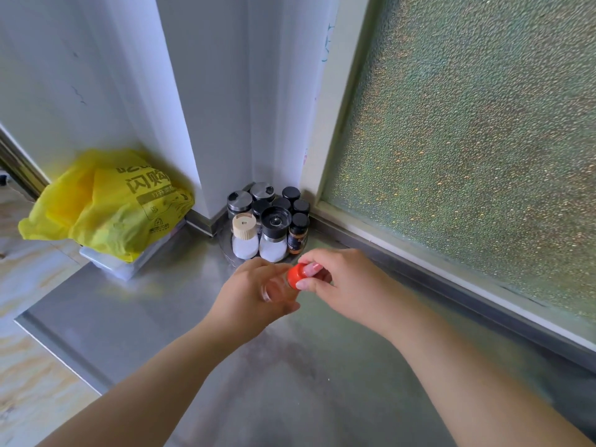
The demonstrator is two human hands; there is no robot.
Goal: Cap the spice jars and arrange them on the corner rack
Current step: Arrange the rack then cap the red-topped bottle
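My left hand (pixel 254 293) grips a small clear glass jar (pixel 272 290), tilted so its mouth points right. My right hand (pixel 342 279) pinches a red cap (pixel 295 275) at the jar's mouth, thumb and fingers around it. Both hands are just in front of the round corner rack (pixel 225 250), which stands in the corner of the steel counter. On the rack stand several capped jars: a beige-capped salt jar (pixel 245 235), a black-topped grinder (pixel 274 235), a dark spice jar (pixel 297 233), steel-lidded jars (pixel 239 201) and small black-capped ones (pixel 291 194) behind.
A yellow plastic bag (pixel 109 204) lies on a clear plastic box (pixel 113 267) at the left of the steel counter (pixel 161 317). A frosted window (pixel 467 140) runs along the right. A white wall pillar (pixel 209 108) rises behind the rack.
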